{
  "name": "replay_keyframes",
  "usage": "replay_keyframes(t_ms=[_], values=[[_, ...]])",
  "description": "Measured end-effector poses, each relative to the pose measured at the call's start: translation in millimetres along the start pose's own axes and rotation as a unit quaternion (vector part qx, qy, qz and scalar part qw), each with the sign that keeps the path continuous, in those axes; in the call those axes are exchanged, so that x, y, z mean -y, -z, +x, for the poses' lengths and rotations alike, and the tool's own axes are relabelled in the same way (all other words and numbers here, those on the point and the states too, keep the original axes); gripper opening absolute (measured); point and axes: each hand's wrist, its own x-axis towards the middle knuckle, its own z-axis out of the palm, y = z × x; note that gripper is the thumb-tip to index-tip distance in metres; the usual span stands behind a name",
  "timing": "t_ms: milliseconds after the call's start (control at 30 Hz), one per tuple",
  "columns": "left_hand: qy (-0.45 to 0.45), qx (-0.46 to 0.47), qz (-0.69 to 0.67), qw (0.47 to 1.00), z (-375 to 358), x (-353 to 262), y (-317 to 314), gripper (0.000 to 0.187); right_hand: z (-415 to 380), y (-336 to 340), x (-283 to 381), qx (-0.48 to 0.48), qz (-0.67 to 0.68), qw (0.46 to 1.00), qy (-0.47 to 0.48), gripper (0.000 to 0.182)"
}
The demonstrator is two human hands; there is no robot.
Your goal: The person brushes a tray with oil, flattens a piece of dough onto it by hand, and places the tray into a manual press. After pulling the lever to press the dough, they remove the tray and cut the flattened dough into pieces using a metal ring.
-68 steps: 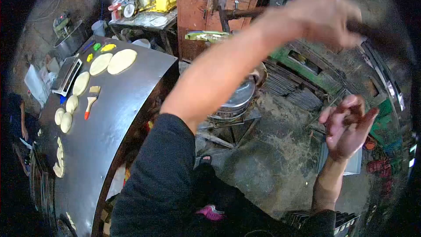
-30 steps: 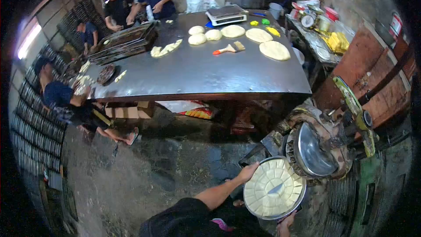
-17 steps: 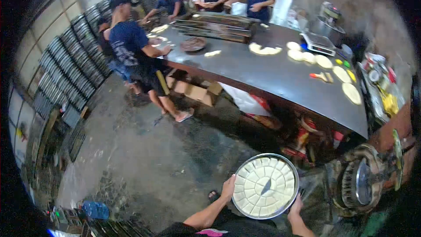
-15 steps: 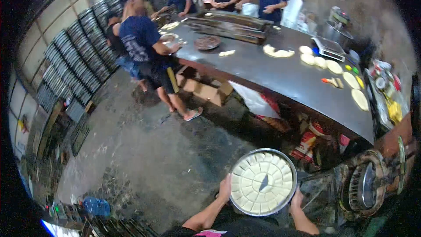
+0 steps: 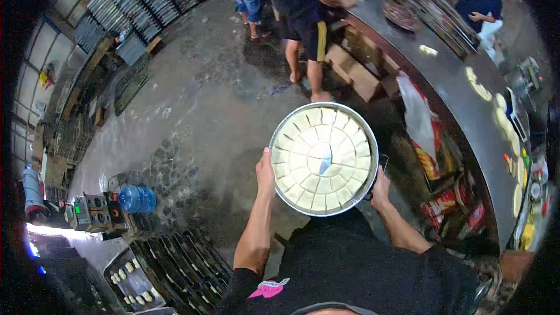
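Note:
Both my hands hold a round metal pan point(image 5: 374, 178) in front of my body. Inside it lies pale dough point(image 5: 297, 154) cut in rings of small pieces, with a gap near the centre. On the pan's left side, my left hand point(image 5: 265, 176) grips the rim, thumb upward. Against the lower right side, my right hand point(image 5: 380, 189) is closed on the pan, its fingers partly hidden beneath.
A long metal worktable point(image 5: 449, 79) with dough strips runs along the right. Two people stand at its far left side, one point(image 5: 303, 6) just beyond the pan. Dough trays point(image 5: 131, 283) sit lower left, near a blue water bottle point(image 5: 137, 198). Stacked trays point(image 5: 125, 9) line the back.
The view has turned left and downward, so the worktable now sits farther right. The pan is higher in view, still in both hands, and the lower-left dough trays have come into sight.

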Motion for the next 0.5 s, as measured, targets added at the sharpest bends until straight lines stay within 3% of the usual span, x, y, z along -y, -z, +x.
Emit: replay_keyframes(t_ms=[167,300,367,400,500], values=[[-0.001,-0.092,-0.045,0.995,110,-53,42,0.053,81,-154,46,0.025,0.001,0.999,0.042,0.040],[-0.001,-0.128,-0.118,0.985,175,-99,103,0.056,92,-284,111,0.160,-0.050,0.983,-0.070,0.036],[-0.031,-0.132,-0.111,0.985,204,-114,141,0.056,92,-353,137,0.197,-0.079,0.976,-0.056,0.036],[-0.061,-0.134,-0.103,0.984,226,-121,160,0.056,118,-385,116,0.208,-0.103,0.973,-0.010,0.035],[-0.075,-0.162,-0.185,0.966,312,-118,231,0.054,124,-501,167,0.285,-0.072,0.951,-0.091,0.027]])
